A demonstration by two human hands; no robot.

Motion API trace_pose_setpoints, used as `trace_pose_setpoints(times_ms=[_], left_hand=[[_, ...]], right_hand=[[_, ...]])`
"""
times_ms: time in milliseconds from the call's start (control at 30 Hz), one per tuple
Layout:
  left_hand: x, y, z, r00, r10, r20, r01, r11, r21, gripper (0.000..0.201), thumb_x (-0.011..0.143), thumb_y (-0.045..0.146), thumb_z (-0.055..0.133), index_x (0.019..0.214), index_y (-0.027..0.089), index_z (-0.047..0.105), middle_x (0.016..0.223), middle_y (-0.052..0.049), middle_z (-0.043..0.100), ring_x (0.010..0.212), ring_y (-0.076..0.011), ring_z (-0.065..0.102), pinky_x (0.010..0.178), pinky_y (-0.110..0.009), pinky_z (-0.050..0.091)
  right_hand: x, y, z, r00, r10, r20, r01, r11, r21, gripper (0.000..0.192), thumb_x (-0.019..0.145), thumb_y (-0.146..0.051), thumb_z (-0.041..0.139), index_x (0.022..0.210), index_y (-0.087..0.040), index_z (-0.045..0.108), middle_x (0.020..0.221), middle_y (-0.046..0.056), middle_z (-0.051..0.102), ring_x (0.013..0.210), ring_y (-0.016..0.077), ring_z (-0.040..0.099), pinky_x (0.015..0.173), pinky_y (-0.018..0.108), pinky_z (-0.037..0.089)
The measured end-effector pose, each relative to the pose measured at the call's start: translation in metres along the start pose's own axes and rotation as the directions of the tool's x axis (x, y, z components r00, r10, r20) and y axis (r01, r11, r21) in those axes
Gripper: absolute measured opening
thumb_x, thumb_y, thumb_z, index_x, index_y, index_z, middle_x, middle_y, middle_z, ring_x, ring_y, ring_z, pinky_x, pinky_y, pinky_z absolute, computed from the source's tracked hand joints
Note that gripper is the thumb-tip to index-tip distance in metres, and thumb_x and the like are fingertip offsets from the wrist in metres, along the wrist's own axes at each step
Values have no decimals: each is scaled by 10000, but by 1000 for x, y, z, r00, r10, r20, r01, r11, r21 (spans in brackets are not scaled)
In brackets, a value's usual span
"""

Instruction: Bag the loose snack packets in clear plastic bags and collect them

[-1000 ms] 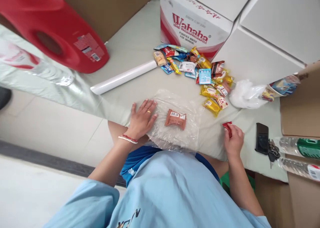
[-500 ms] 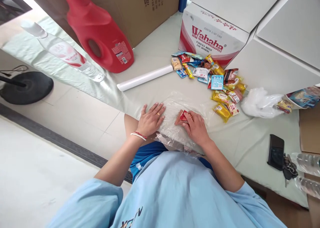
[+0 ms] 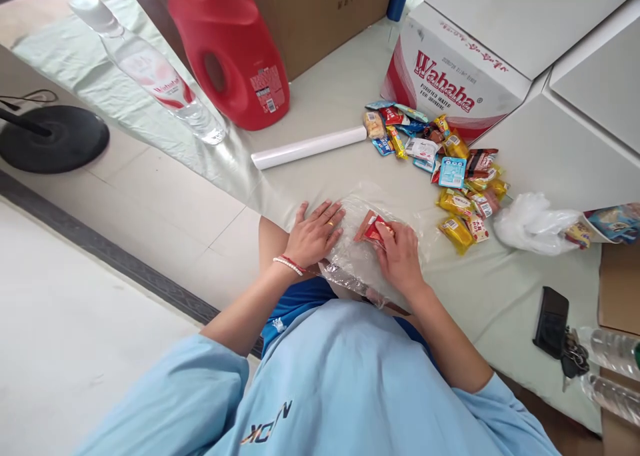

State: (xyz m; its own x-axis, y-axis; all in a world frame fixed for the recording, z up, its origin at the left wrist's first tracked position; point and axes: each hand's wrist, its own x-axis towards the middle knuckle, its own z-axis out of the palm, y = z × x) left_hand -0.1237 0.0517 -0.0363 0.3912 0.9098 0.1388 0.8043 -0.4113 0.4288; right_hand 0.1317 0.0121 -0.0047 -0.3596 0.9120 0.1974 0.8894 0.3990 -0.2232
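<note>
A thin sheet of clear plastic film (image 3: 350, 256) lies crumpled over the table's near edge, in front of my body. My left hand (image 3: 315, 236) rests flat on its left part, fingers spread. Toward the middle of the film is a small red and brown snack packet (image 3: 370, 228). My right hand (image 3: 400, 253) has its fingers closed over the packet's right end and hides that part. Beyond the film lies a white roll (image 3: 310, 148), and to the right of the roll is a pile of small wrapped snacks (image 3: 453, 173).
A red jug (image 3: 240, 56) and a clear water bottle (image 3: 160, 76) stand at the left. Behind the snacks are a Wahaha carton (image 3: 445, 83) and white boxes. To the right lie a white plastic bag (image 3: 535, 223), a black phone (image 3: 551, 323), keys (image 3: 575, 356) and clear bottles.
The view has shifted, so the table things sit differently in the picture. More of the red packet shows beside my right fingers. My left hand stays flat on the film.
</note>
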Motion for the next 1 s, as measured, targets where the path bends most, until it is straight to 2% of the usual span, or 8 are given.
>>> trace_pose_setpoints(times_ms=[133,233,433,500,567,667,767,1000], left_hand=[[-1,-2,-3,1000,2,25,-1,1000,-26,517,1078,425,345,1566,297,454,1644,-65,438,1545,-282,366,1283,-612,54],[-4,-9,-14,999,19,50,-13,994,-113,546,1067,447,355,1584,284,420,1685,-81,364,1561,-276,337,1288,-591,77],[-25,-30,-53,937,273,217,-177,910,-376,740,929,290,491,1640,325,290,1701,-41,338,1578,-292,291,1300,-553,157],[-35,-33,-58,894,334,300,-219,908,-356,781,894,249,524,1634,357,300,1703,-25,334,1585,-307,271,1297,-587,149],[-42,-31,-57,886,315,339,-223,932,-285,756,898,269,557,1617,369,345,1713,-27,307,1598,-329,229,1289,-619,135],[-41,-24,-53,932,234,278,-182,963,-198,526,935,363,581,1461,373,588,1660,-25,416,1599,-340,218,1289,-622,118],[-22,-18,-55,966,177,188,-129,962,-241,296,979,428,530,1099,341,785,1428,-19,671,1561,-305,323,1295,-594,137],[43,-18,-44,997,-9,81,40,918,-395,302,949,472,525,886,249,719,1091,-78,778,1344,-273,583,1196,-488,402]], right_hand=[[1,-2,14,992,27,125,-22,999,-39,536,1028,-349,516,1531,-169,466,1523,224,460,1412,357,418,1207,659,226],[-3,2,0,990,7,143,-14,999,48,650,1036,-455,500,1617,-229,319,1627,201,365,1510,353,329,1225,694,157],[-46,13,-65,987,-136,86,73,855,513,818,1015,-647,435,1666,-246,147,1654,183,319,1535,342,320,1217,574,350],[-70,16,-70,974,-201,107,122,856,503,916,946,-681,567,1657,-242,190,1634,198,341,1507,371,354,1196,602,370],[-91,18,-63,976,-193,96,140,907,398,808,956,-519,656,1624,-246,293,1572,201,426,1449,367,424,1157,626,398],[-104,21,-46,997,-75,-35,82,939,335,402,1004,-237,565,1405,-250,586,1231,139,658,1179,290,606,981,516,537],[-91,26,-44,990,117,-81,-68,888,454,219,1008,-242,535,1129,-241,717,984,82,680,933,232,649,811,396,559],[-46,50,-50,829,517,213,-508,537,674,391,909,-574,614,892,-192,701,739,4,626,634,146,518,608,271,424]])
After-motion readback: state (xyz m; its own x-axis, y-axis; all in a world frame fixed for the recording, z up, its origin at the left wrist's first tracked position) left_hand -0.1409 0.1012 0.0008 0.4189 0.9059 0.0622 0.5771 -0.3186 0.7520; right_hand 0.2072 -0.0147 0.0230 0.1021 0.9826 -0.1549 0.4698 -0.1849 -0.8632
